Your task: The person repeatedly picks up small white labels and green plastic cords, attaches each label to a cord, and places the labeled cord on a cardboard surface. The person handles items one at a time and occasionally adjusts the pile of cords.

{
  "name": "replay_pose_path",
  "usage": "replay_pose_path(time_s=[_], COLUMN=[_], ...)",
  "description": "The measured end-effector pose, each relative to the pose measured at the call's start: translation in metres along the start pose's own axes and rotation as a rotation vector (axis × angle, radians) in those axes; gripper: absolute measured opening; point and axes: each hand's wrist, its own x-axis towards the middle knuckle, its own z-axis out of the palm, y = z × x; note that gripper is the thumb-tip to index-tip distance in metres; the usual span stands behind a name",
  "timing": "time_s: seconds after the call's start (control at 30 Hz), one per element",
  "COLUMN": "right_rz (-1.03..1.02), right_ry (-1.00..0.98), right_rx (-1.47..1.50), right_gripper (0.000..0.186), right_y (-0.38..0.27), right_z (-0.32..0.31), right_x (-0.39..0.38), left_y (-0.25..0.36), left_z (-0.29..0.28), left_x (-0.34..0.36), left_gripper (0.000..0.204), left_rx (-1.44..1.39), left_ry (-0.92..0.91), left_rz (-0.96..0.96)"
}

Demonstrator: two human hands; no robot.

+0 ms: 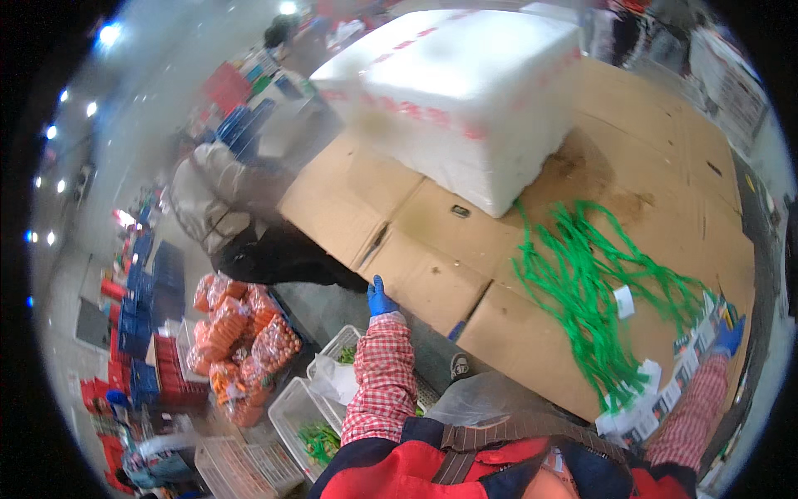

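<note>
My left hand [381, 299], in a blue glove, is at the near left edge of a cardboard-covered table [449, 291]. Its fingers are stretched upward, and nothing shows in them. Over at the right edge, my blue-gloved right hand [729, 336] has its fingers closed beside a small dark and yellow thing too small to name. Long green mesh net bags [582, 291] lie spread across the cardboard between my arms. White printed tags [665, 395] line their near ends, next to my right forearm. A white foam box [465, 108] with red tape stands at the far side of the table.
Bagged orange produce, seemingly carrots [229, 328], is piled on the floor to the left. White plastic crates [291, 407] with green vegetables stand beside my left arm. A person [212, 200] bends near the table's far left edge. Blue crates [133, 324] are stacked farther left.
</note>
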Motion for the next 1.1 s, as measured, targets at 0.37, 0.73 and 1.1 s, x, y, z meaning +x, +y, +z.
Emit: replay_pose_path(time_s=[0.37, 0.73, 1.1], right_rz=[-1.228, -1.789, -1.717], right_ry=[-1.197, -0.782, -0.725], right_rx=[0.081, -0.314, -0.163], right_gripper=[0.071, 0.041, 0.042], right_y=[-0.409, -0.431, -0.468], right_z=[0.13, 0.196, 0.252], right_x=[-0.455, -0.503, -0.488], left_y=[0.077, 0.102, 0.073], left_z=[-0.042, 0.005, 0.05], left_x=[0.162, 0.182, 0.261], left_gripper=[0.05, 0.043, 0.051], left_rx=[-0.396, 0.13, 0.859], left_ry=[-0.186, 0.077, 0.352], left_rz=[-0.244, 0.074, 0.384])
